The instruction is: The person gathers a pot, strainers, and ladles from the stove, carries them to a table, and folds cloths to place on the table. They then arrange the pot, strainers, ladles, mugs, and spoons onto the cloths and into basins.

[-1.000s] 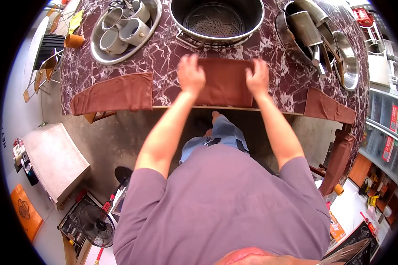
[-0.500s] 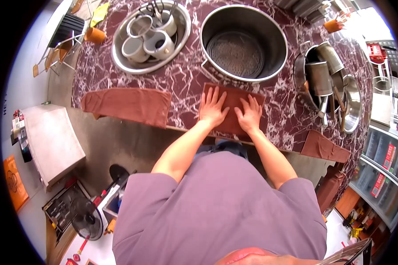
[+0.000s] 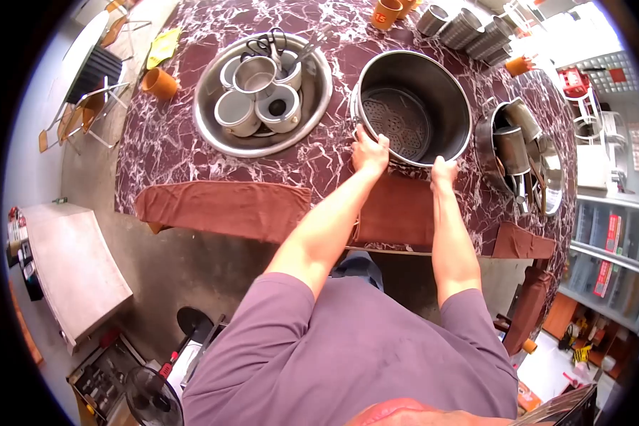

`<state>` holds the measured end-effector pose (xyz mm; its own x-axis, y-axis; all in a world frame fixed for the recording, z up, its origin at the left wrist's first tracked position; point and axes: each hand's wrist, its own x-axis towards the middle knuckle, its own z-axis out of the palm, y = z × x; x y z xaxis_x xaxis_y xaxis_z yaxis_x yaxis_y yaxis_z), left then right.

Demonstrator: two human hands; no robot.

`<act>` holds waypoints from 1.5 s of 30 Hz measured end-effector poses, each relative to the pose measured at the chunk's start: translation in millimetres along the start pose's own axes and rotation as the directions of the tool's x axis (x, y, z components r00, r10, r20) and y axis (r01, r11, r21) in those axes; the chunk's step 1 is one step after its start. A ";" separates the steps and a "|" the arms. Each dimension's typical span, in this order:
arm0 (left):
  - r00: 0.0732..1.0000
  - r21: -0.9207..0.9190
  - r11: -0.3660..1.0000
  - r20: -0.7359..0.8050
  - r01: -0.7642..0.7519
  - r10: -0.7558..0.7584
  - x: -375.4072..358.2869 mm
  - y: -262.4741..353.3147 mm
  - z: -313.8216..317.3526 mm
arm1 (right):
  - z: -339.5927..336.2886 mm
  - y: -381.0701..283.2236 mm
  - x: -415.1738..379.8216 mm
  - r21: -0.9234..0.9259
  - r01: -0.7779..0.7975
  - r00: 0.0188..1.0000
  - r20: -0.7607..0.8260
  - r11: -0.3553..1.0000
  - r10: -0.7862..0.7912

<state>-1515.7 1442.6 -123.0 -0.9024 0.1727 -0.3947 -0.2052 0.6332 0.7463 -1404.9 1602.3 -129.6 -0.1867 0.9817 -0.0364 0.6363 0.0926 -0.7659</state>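
Observation:
A large dark metal pot [image 3: 444, 92] with perforations in its bottom stands on the marbled table, its opening turned up toward me. My left hand [image 3: 370, 150] is closed on the near-left part of its rim, thumb on top. Farther right along the same rim, my right hand [image 3: 444, 172] is also closed on it. The fingers of both hands are partly hidden by the pot's edge. A folded brown cloth [image 3: 396, 213] lies flat below my forearms at the table's front edge.
Left of the pot sits a round metal basin [image 3: 204, 128] with metal cups, scissors and forks. A pan [image 3: 484, 142] with metal containers is at the right. Other brown cloths [image 3: 220, 206] lie along the front edge. Orange cups [image 3: 160, 84] and ribbed cans [image 3: 461, 28] stand farther back.
Both hands have left the brown cloth, reached forward and taken hold of the pot's near rim. My view has shifted, showing more of the table's far side.

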 end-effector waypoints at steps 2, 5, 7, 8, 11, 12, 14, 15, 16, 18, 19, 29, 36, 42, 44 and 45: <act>0.999 0.006 1.000 0.046 -0.019 0.019 3.4 3.0 -12.3 | 1.1 -2.6 -2.6 -0.082 -0.054 0.999 -0.007 0.995 0.054; 0.989 -0.003 0.990 0.023 -0.143 0.143 16.0 5.4 -24.8 | 28.2 28.4 -1.9 -0.003 -0.121 0.988 -0.093 0.993 0.120; 0.975 -0.008 0.975 -0.011 -0.220 0.220 29.1 -3.7 -17.0 | 34.3 28.2 -8.3 0.081 -0.152 0.986 -0.059 0.985 0.157; 0.976 0.021 0.976 -0.013 -0.218 0.218 28.9 -4.3 -16.3 | 17.7 -0.5 -21.7 -0.004 -0.224 0.974 -0.046 0.975 0.223; 0.973 0.099 0.968 0.020 -0.232 0.231 29.8 -9.9 -16.2 | 10.1 -5.6 -24.6 0.029 -0.230 0.972 0.047 0.973 0.228; 0.966 0.094 0.961 0.023 -0.259 0.258 41.3 -20.7 -9.9 | 15.2 0.8 -24.5 -0.032 -0.189 0.982 0.017 0.982 0.189; 0.953 -0.041 0.956 0.078 -0.290 0.292 55.1 -36.4 -5.5 | 14.7 3.2 -26.5 -0.029 -0.150 0.988 0.019 0.988 0.150; 0.945 -0.097 0.947 0.097 -0.305 0.314 64.0 -46.8 -2.9 | 14.3 4.1 -27.6 -0.025 -0.144 0.989 0.019 0.989 0.145; 0.932 -0.139 0.931 0.090 -0.336 0.350 72.1 -55.7 1.6 | 12.4 2.7 -26.8 -0.024 -0.128 0.991 0.023 0.991 0.129; 0.946 -0.102 0.946 0.069 -0.309 0.316 53.4 -37.0 -5.4 | 5.5 -0.9 -27.9 -0.013 -0.127 0.990 0.052 0.992 0.128; 0.966 -0.124 0.966 0.095 -0.227 0.240 39.0 -23.2 -9.8 | 3.0 -2.2 -27.6 -0.004 -0.128 0.990 0.066 0.992 0.128; 0.988 -0.085 0.996 0.155 -0.014 0.027 27.8 -9.9 -12.6 | -1.7 7.9 -11.5 0.172 -0.092 0.979 0.197 0.981 0.057; 0.935 -0.378 0.881 0.092 -0.285 0.342 -68.5 -107.2 -88.1 | -12.4 50.3 -96.2 0.491 -0.279 0.929 0.357 0.825 0.101; 0.715 -0.272 0.776 0.630 0.569 -0.304 -138.0 -323.6 -253.4 | 80.5 -43.2 -294.7 0.404 0.388 0.518 0.648 0.829 -0.558; 0.772 -0.685 0.396 0.407 0.612 -0.488 -121.9 -407.4 -284.5 | 129.6 -102.9 -361.1 0.462 0.371 0.279 0.772 0.806 -0.571; 0.750 -0.794 0.238 0.364 0.560 -0.553 -106.1 -436.9 -300.7 | 160.5 -123.6 -390.0 0.500 0.541 0.182 0.715 0.676 -0.675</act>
<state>-1444.2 920.8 -246.0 -0.4254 0.0539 -0.9034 -0.8549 -0.3514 0.3816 -1530.8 1181.3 -123.7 -0.9987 -0.0025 0.0511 -0.0452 0.5102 -0.8589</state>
